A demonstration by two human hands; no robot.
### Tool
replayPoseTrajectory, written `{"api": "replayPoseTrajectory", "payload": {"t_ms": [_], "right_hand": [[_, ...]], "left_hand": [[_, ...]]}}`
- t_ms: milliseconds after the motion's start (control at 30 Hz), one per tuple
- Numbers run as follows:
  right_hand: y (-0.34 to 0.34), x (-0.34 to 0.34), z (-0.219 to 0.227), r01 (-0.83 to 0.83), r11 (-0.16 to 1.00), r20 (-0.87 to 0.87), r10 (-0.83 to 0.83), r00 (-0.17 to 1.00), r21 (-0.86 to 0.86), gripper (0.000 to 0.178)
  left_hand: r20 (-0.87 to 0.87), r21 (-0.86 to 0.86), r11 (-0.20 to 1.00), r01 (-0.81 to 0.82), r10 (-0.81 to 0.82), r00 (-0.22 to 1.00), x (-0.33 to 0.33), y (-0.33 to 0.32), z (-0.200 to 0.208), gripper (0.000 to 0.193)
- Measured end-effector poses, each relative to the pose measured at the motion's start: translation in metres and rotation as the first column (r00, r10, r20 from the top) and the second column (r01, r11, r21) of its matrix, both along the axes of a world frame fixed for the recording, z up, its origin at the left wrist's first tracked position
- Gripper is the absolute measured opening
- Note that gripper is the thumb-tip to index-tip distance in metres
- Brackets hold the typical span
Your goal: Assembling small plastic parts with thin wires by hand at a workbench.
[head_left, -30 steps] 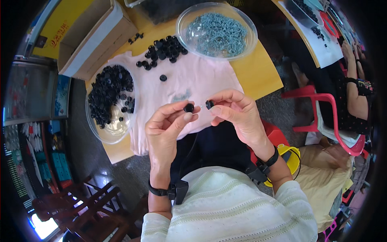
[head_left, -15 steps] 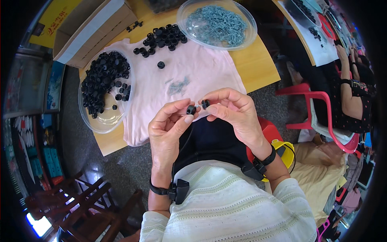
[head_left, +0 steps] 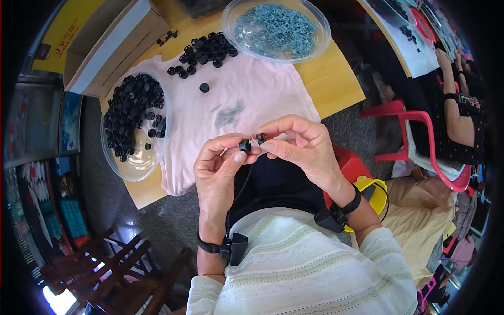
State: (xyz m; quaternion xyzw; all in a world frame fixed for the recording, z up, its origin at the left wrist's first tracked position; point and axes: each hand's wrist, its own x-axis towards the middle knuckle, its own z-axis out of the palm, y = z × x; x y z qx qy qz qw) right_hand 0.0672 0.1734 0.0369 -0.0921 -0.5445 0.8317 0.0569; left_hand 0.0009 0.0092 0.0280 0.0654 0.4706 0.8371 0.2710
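My left hand [head_left: 216, 164] pinches a black round plastic part [head_left: 244, 146] between thumb and fingertips. In my right hand [head_left: 307, 149], thumb and index finger grip a smaller black plastic piece [head_left: 261, 138]. A thin silvery coil, which looks like a spring [head_left: 253, 142], bridges the two black parts. Both hands are held close together over my lap, just off the near edge of a pink cloth [head_left: 273, 89]. One lone black cap [head_left: 205, 87] lies on that cloth, beyond a heap of similar black pieces' near side. That heap of black pieces [head_left: 202, 50] spreads over the cloth's far edge.
A clear bowl of black parts [head_left: 131, 105] sits at the table's left. At the back stands a clear bowl [head_left: 325, 39] of tangled blue-grey metal bits, with a cardboard box [head_left: 113, 50] at far left. On the right are a red chair [head_left: 404, 113] and another person's arm [head_left: 452, 123].
The two black parts are tilted slightly differently, and the coil between them shows more clearly. Both hands keep their pinch. The view has shifted slightly.
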Motion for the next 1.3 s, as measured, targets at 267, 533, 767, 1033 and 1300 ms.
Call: {"api": "replayPoseTrajectory", "payload": {"t_ms": [267,533,767,1033,1300], "right_hand": [[0.000,0.001,0.004,0.008,1.000,-0.014,-0.008,1.000,0.012,0.021],[-0.001,0.001,0.001,0.024,0.999,0.001,-0.024,1.000,0.039,0.020],[-0.006,-0.002,0.015,0.018,0.986,-0.069,-0.007,0.998,0.166,0.016],[-0.010,-0.003,0.014,0.103,0.905,-0.165,-0.036,0.986,0.414,0.017],[-0.013,-0.004,0.009,0.179,0.828,-0.226,-0.065,0.972,0.531,0.015]], "left_hand": [[-0.029,0.030,0.999,0.033,-0.032,0.999,-0.003,-0.003,-0.011,0.022],[-0.079,0.036,0.999,0.000,0.003,0.997,-0.004,-0.002,-0.018,0.021],[0.044,0.209,0.978,0.009,-0.019,0.999,-0.005,-0.007,-0.024,0.022],[0.066,0.217,0.976,0.026,-0.041,0.997,-0.007,-0.011,-0.028,0.024],[0.033,0.173,0.985,0.018,-0.024,0.999,-0.006,-0.010,-0.027,0.025]]}}
